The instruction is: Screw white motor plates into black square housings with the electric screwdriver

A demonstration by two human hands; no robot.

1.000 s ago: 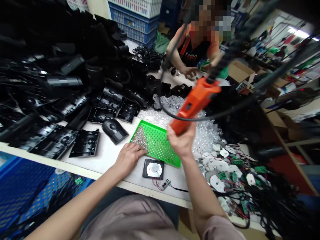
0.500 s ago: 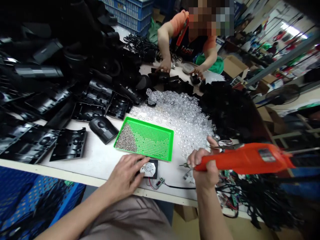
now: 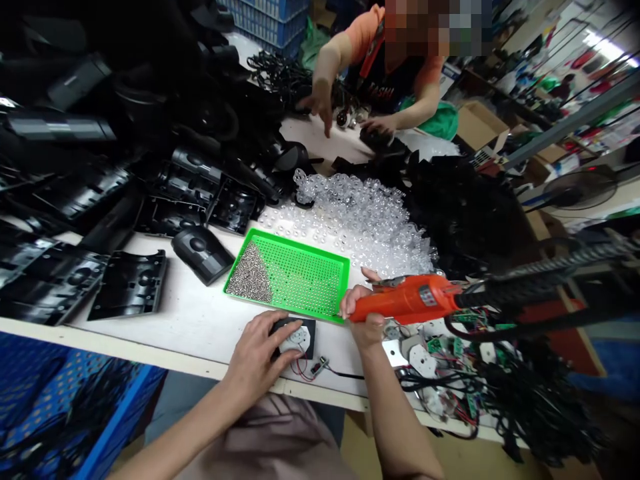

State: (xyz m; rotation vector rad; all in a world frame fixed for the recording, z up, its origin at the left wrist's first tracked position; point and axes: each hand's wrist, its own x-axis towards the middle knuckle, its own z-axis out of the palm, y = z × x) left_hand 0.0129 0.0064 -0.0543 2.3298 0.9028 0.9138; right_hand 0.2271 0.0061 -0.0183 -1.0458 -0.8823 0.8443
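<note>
Left fingers (image 3: 280,341) cover a black plate (image 3: 306,327); right hand (image 3: 363,313) grips orange screwdriver (image 3: 413,300).

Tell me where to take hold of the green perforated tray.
Pinch the raised rim of the green perforated tray at its left short end, coming from the left. The tray lies flat, so that thin rim likely gives the best edge; the right end is crowded by the right hand and orange electric screwdriver.

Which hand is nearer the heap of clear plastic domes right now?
Right hand: nearer, gripping an orange electric screwdriver just below the heap of clear plastic domes. Left hand: farther, on a black plate, with a green perforated tray between it and the heap.
</note>
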